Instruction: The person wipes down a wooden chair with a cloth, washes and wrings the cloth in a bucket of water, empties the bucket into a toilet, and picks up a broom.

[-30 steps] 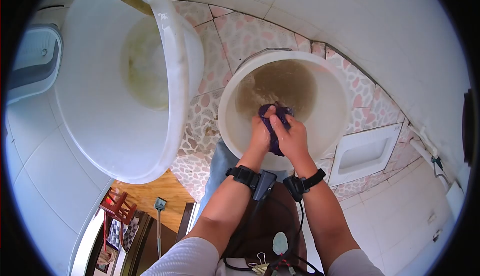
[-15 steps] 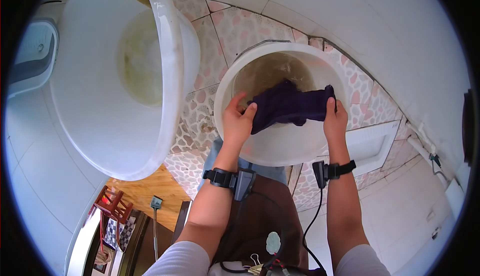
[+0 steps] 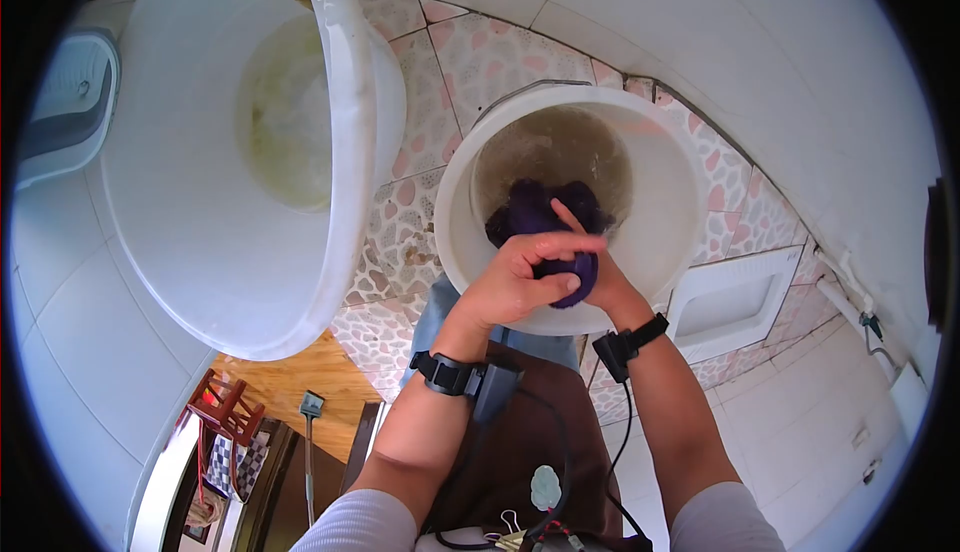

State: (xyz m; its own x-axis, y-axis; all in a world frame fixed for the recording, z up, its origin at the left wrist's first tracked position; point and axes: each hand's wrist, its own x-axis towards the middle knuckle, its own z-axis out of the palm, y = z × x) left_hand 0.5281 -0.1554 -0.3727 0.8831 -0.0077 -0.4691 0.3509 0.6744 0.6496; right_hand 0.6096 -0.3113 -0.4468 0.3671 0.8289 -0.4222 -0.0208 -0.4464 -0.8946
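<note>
Left hand (image 3: pixel 505 282) curls thumb and forefinger round bunched dark-purple cloth (image 3: pixel 532 216); right hand (image 3: pixel 612 290) is close behind, its grip too hidden to tell. Cloth spans from centre toward 6 o'clock inside the white bucket (image 3: pixel 668 214)

The bucket (image 3: pixel 672 227) stands on the tiled floor (image 3: pixel 490 57) in front of the person, with water (image 3: pixel 550 142) in its bottom. Over its near side are the left hand (image 3: pixel 510 277) and, to the right, the right hand (image 3: pixel 605 287), a cloth (image 3: pixel 535 217) between them reaching farther into the bucket. Left of that, with tiles between, is the big tub (image 3: pixel 350 152); past it, at far left, a small basin (image 3: pixel 68 102). On the right, a pan (image 3: pixel 735 302) is set into the floor, with a pipe (image 3: pixel 845 300) beyond. Back on the left, a stool (image 3: pixel 228 407) and a long-handled tool (image 3: pixel 311 408) are near the wooden floor (image 3: pixel 345 377).
</note>
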